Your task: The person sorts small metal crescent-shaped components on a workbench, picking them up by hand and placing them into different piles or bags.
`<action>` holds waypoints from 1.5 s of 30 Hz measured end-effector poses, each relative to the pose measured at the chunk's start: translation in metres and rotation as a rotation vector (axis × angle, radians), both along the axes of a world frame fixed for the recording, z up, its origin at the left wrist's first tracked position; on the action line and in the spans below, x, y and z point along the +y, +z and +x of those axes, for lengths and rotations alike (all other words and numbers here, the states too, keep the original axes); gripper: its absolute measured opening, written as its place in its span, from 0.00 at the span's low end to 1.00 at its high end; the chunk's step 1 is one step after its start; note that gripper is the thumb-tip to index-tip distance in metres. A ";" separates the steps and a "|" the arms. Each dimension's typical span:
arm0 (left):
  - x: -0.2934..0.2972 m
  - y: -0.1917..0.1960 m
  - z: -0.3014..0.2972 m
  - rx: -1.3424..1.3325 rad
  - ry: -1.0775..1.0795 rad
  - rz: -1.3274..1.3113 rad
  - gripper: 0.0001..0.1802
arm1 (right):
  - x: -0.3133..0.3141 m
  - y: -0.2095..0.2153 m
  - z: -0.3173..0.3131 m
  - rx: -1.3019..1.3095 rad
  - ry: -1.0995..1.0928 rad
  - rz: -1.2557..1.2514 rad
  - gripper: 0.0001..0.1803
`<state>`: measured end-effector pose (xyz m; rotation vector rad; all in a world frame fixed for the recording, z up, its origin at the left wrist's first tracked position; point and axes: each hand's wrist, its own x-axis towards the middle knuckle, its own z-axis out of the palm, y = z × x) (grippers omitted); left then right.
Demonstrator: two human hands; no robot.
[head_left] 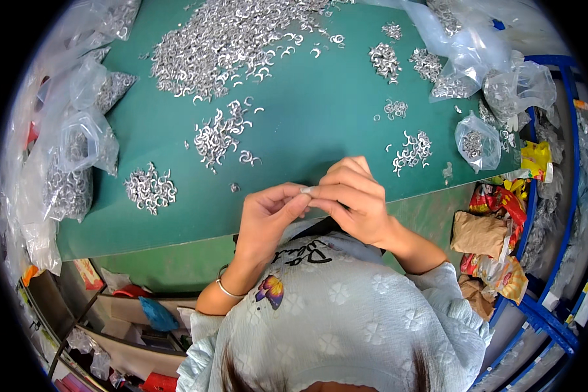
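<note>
My left hand (268, 212) and my right hand (356, 199) meet above the near edge of the green table, fingertips pinched together. Between them shows a small silvery metal piece (306, 190); its full shape is hidden by the fingers. Beyond my left hand lies a loose pile of crescent-shaped metal pieces (217, 138), and further left a smaller pile (151, 189). A tiny cluster (234, 187) sits just left of my left hand. To the right of my right hand is another small pile (412, 151).
A large heap of crescent pieces (242, 42) covers the table's far side. Filled clear plastic bags stand along the left edge (72, 176) and far right (478, 142). A blue metal rack (571, 189) and colourful packages (496, 202) are at the right, below table height.
</note>
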<state>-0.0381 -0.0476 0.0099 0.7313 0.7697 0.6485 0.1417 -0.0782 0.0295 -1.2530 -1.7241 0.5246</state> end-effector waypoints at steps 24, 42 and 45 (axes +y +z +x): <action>-0.014 0.005 -0.033 0.670 0.021 0.934 0.16 | 0.140 -0.017 0.208 -0.372 -0.557 -0.166 0.09; -0.018 -0.004 -0.027 0.667 0.089 1.015 0.16 | 0.183 -0.039 0.225 -0.302 -0.572 -0.225 0.13; -0.019 -0.005 -0.028 0.671 0.085 1.020 0.16 | 0.182 -0.034 0.218 -0.472 -0.515 -0.042 0.15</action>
